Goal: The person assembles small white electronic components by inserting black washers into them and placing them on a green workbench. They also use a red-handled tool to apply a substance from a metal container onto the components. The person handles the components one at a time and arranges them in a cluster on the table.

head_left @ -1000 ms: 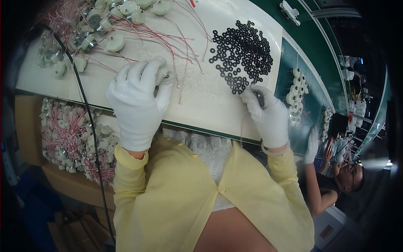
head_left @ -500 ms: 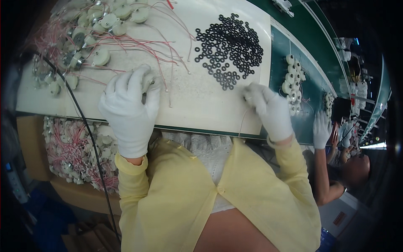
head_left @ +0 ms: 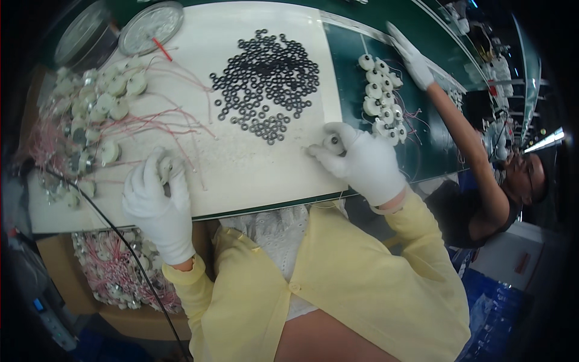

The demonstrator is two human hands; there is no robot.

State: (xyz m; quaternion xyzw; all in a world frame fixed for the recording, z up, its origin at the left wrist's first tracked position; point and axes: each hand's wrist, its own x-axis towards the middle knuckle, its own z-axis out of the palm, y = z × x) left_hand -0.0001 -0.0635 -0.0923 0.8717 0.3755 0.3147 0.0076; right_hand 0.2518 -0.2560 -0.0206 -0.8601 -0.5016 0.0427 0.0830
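My left hand (head_left: 154, 202), in a white glove, is closed over the pale work board near its front edge. Between its fingers and thumb is a small white round motor-like part (head_left: 165, 171), mostly covered. My right hand (head_left: 368, 160), gloved too, pinches another white round part (head_left: 332, 142) with a dark centre, held just over the board's right edge. Ahead of and between the hands lies a wide spread of small black rings (head_left: 265, 75). A heap of white round parts (head_left: 102, 105) with red and white wires covers the board's left side.
Finished-looking rows of white parts with black centres (head_left: 381, 99) lie on the green mat (head_left: 344, 66). Another person's gloved hand (head_left: 412, 57) reaches across at right. A cardboard box (head_left: 72, 271) of wired parts, a black cable (head_left: 123, 241) and a clear round lid (head_left: 151, 27) are at left.
The whole view has shifted, bringing the lid into sight. My right hand has turned, showing the part's dark centre. The other person's arm has stretched forward over the green surface.
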